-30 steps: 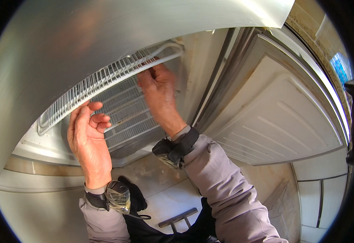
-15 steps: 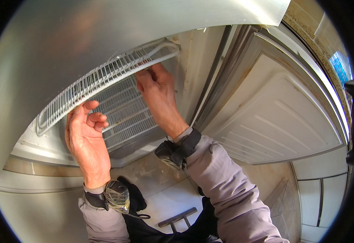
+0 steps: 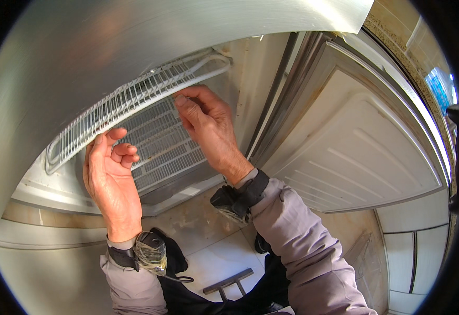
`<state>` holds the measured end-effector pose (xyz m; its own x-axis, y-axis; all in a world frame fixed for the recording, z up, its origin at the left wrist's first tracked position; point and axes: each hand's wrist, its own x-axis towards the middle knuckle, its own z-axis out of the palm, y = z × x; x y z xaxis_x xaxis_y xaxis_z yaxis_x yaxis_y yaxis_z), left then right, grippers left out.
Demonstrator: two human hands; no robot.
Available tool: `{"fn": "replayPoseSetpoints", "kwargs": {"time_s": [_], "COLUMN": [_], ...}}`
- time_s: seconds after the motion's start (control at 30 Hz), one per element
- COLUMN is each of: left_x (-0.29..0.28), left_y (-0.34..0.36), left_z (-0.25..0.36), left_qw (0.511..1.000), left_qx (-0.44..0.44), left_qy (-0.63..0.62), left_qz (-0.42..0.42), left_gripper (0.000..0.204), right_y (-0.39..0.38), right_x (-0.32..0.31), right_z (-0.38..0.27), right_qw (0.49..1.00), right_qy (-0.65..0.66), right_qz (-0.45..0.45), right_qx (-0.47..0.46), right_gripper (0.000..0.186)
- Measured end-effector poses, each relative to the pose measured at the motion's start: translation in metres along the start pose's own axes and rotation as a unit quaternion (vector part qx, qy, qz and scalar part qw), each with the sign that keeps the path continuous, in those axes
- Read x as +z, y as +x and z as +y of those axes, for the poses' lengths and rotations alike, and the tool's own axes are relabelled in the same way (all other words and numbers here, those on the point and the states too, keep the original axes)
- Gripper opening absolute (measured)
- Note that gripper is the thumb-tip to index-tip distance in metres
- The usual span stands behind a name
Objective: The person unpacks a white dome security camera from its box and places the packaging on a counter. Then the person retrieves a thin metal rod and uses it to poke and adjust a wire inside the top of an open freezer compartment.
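A white wire shelf (image 3: 119, 107) lies tilted across the opening of a fridge or freezer compartment. My left hand (image 3: 111, 176), palm turned up and fingers loosely bent and apart, meets the shelf's front bar with its fingertips, near the left part. To the right, my right hand (image 3: 208, 123) has its thumb and forefinger pinched together at the underside of the same bar. Whatever lies between those fingertips is too small or hidden to make out. Behind the hands, more white wire racking (image 3: 161, 144) shows inside the compartment.
A white-lined door (image 3: 366, 142) stands swung out on the right. Overhead, a silver panel (image 3: 108, 47) hides the shelf's rear. A grey T-shaped bar (image 3: 229, 281) is near my feet on the tiled floor (image 3: 208, 257). Something blue and clear (image 3: 439, 89) is at the far right.
My right hand has drawn slightly right and down from the shelf, and its fingertips now show below the front bar. My left hand has hardly moved.
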<state>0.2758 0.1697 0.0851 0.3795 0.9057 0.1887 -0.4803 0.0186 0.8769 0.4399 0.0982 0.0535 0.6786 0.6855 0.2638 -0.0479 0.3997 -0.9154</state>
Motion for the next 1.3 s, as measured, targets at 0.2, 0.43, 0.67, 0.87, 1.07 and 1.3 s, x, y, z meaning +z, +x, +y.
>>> {"fn": "replayPoseSetpoints", "kwargs": {"time_s": [0.2,0.43,0.67,0.87,1.07,1.3], "left_x": [0.000,0.001,0.001,0.000,0.001,0.001], "left_y": [0.000,-0.001,0.000,0.000,0.000,0.000], "left_z": [-0.001,-0.001,0.000,-0.001,0.000,0.000], "left_qw": [1.000,1.000,1.000,1.000,1.000,1.000], "left_qx": [-0.002,-0.002,-0.001,-0.002,-0.005,-0.007], "left_qy": [0.001,0.006,0.006,0.009,0.007,0.009], "left_qz": [-0.001,0.000,0.002,0.006,0.003,0.006], "left_gripper": [0.029,0.029,0.032,0.032,0.031,0.031], "right_y": [0.001,0.004,0.007,0.004,0.005,0.007], "right_x": [-0.003,0.009,0.008,0.010,0.016,0.027], "right_z": [-0.001,0.012,0.020,0.016,0.013,0.020], "right_qw": [0.999,0.998,0.997,0.998,0.995,0.992], "right_qy": [0.031,0.045,0.045,0.045,0.045,0.028], "right_qz": [-0.017,0.018,0.053,0.020,0.028,0.073], "right_qx": [-0.003,-0.038,-0.034,-0.050,-0.080,-0.101], "right_gripper": [0.020,0.015,0.015,0.015,0.016,0.012]}}
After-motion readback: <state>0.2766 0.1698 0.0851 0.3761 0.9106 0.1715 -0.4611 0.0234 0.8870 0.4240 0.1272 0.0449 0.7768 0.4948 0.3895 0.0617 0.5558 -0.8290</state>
